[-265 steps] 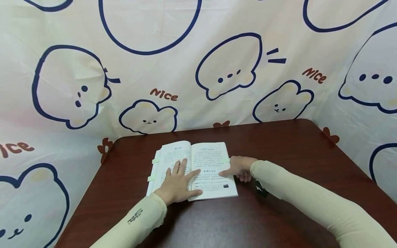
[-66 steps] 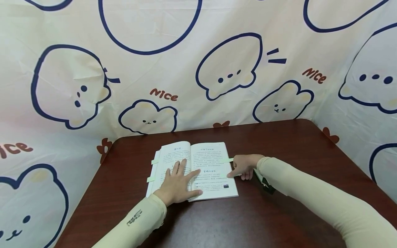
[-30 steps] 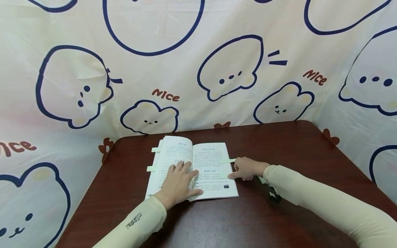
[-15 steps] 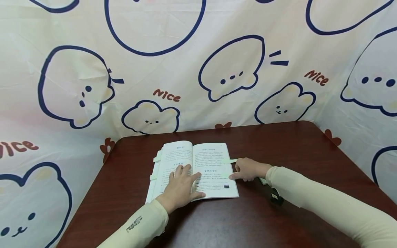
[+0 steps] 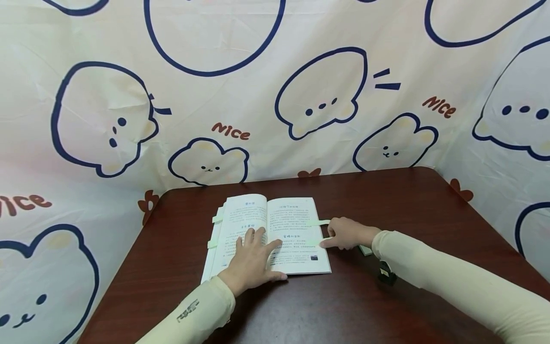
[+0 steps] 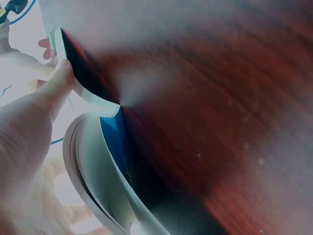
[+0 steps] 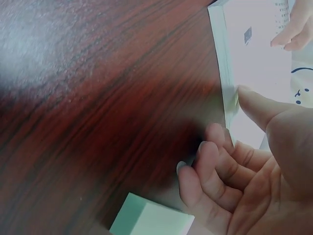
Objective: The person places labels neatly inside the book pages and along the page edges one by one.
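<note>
An open book (image 5: 296,210) lies on the table with printed pages facing up. My left hand (image 5: 251,260) rests spread across its inner fold, thumb near the bottom edge of the right page. In the left wrist view, the book's pages (image 6: 93,161) curve up from its spine. Two pale green sticky tabs (image 5: 318,222) stick out from the right page's edge. My right hand (image 5: 348,233) is beside that edge, thumb tip at the lower tab and index finger by the upper one. In the right wrist view, its other fingers (image 7: 215,161) curl loosely, apart from the thumb.
A pale green sticky-note pad (image 7: 151,215) lies on the dark wooden table (image 5: 292,310), partly hidden by the right arm in the head view. More green tabs (image 5: 217,216) stick out at the book's left side. A patterned cloth (image 5: 258,95) hangs behind.
My right hand has moved rightward off the page to its edge, uncovering the tabs. The left-hand pages rose, then settled lower. My left hand has shifted slightly right and toward me.
</note>
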`<state>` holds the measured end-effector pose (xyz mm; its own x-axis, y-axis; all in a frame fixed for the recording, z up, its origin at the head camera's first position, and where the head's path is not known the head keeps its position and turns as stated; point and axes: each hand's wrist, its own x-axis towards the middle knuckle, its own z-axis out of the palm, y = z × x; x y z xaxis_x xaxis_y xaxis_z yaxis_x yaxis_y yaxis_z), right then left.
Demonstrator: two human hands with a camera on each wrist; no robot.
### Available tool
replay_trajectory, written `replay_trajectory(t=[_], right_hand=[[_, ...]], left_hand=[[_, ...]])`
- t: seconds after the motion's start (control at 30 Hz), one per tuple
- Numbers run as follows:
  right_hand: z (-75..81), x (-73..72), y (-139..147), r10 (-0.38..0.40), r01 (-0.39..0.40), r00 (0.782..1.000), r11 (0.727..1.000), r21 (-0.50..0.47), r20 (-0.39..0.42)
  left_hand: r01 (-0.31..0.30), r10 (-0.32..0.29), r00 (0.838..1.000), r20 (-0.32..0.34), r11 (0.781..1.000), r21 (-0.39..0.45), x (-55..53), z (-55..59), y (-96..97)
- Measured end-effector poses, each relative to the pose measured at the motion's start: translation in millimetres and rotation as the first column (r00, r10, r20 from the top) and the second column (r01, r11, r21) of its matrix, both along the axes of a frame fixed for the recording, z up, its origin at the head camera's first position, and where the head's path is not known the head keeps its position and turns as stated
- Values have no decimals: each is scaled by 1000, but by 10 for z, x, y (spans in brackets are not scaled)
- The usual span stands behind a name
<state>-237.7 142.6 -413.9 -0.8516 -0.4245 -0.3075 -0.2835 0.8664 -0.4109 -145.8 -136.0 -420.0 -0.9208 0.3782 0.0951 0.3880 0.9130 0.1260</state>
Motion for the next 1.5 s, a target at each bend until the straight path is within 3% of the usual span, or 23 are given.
replay_trajectory(t=[0.77,1.5], right_hand=[[147,0,194,9,-12,999,997,-70,-46],[223,21,322,15,-22,998,995,-102,-64]], left_hand=[[-7,8,1000,17,1000,-7,15,33,36],[21,-30,997,-70,992,-125,14,-50,90]])
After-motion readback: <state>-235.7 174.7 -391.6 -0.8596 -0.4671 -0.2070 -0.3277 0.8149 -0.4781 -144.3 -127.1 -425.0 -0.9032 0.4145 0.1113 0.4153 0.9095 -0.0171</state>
